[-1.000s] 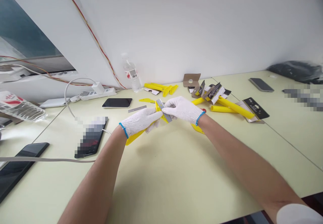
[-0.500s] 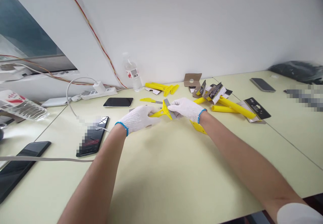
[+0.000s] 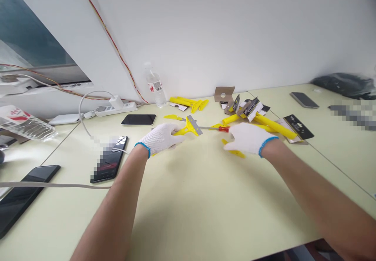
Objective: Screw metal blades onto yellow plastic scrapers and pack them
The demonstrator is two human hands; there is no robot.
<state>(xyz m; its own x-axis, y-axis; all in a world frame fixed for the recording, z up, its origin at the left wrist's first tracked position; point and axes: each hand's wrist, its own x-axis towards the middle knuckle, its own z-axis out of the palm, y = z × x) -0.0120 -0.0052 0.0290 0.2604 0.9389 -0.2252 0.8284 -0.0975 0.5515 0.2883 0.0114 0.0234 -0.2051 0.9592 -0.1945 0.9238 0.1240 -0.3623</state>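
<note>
My left hand, in a white knit glove with a blue cuff, is closed around the handle of a yellow scraper. A grey metal blade lies along the scraper's head. My right hand, gloved the same way, has its thumb and fingers apart and holds nothing I can see. Beside its fingers lies a screwdriver with a red handle. Partly under the thumb is a flat yellow piece. Behind the held scraper, another yellow piece with a grey blade rests on the table.
Yellow scrapers lie by the wall near a water bottle. Yellow handles and cardboard packaging are heaped at right. Phones and a power strip occupy the left, where a cable crosses the table.
My right hand has let go of the blade at the scraper's head and moved right, opening near the screwdriver. My left hand still holds the scraper in nearly the same place.
</note>
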